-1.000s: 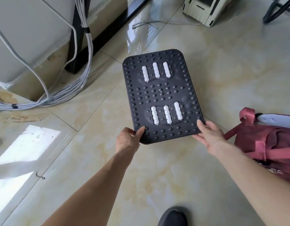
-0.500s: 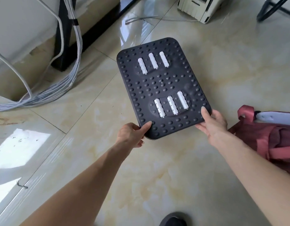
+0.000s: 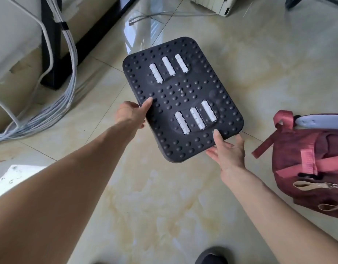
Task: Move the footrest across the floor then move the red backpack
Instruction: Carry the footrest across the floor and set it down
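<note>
Footrest (image 3: 183,100) lying mid-floor, now turning clockwise vs 0.5 s ago. L hand (image 3: 131,115) sliding up its left edge, thumb on top, clamping. R hand (image 3: 228,149) gripping near corner, fingers spread. Red backpack (image 3: 309,162) at right, untouched.

bright, even daylight. the glossy tiled floor (image 3: 183,197) carries a pale window glare streak above the footrest (image 3: 181,100) and a hard sunlit patch (image 3: 18,174) at the left edge. shadows are soft. wide-angle bending shows at the borders; the nearest forearm looks slightly soft.
</note>
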